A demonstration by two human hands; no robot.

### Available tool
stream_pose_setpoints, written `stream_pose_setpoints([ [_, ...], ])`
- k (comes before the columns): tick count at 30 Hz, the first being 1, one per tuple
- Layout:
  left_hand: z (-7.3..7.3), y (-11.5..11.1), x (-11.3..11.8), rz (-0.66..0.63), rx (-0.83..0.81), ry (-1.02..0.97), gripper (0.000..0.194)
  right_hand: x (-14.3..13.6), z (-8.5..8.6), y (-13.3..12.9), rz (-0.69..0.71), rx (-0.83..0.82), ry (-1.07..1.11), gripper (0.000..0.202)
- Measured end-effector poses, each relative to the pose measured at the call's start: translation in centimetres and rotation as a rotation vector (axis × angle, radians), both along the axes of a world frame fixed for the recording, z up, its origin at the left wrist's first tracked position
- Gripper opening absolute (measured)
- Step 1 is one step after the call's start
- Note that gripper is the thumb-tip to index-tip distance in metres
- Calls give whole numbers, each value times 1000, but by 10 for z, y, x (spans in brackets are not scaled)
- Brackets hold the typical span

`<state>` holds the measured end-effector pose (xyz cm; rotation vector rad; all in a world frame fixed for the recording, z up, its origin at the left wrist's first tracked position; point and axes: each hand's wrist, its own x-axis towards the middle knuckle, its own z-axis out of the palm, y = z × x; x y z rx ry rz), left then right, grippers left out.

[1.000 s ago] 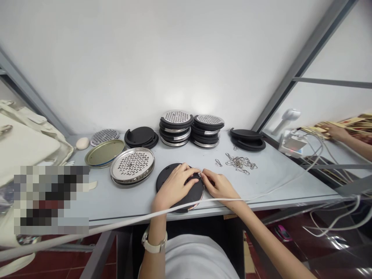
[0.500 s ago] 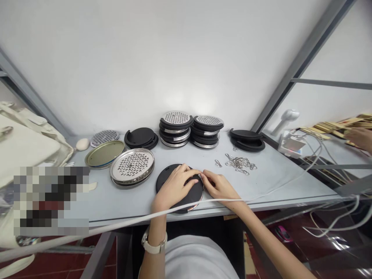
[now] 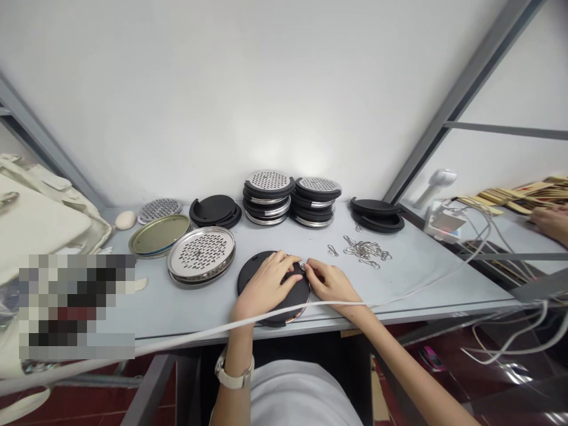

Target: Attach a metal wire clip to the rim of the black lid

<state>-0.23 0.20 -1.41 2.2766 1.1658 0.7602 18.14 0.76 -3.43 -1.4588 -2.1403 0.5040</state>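
A black round case (image 3: 293, 300) with a shiny metal edge lies flat near the table's front edge. My left hand (image 3: 270, 281) rests on top of it, fingers bent over the far side and thumb apart, holding it down. At the case's right far edge my right hand (image 3: 331, 283) has its thumb and index finger closed on a small shiny metal clip (image 3: 302, 266). The clip is partly hidden by the fingertips. To the right lies a pile of metal clips (image 3: 366, 249), with a single clip (image 3: 332, 250) beside it.
Two stacks of black cases with perforated metal lids (image 3: 269, 180) stand against the wall. Black covers (image 3: 377, 214) lie at right. Metal lids (image 3: 202, 253) and a gold-coloured lid (image 3: 160, 234) lie at left. A white cable (image 3: 275, 312) crosses in front. Another person's hand (image 3: 550, 222) shows far right.
My right fingers have shifted slightly away from my left fingertips, and more of the metal clip shows between them. The other person's hand has moved down a little.
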Motion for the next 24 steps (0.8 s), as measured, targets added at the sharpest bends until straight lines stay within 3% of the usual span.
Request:
stream_pose_setpoints([
  [24,5,-1,0,-15,20,21,29,3,-4,-6,33,16,87,25],
])
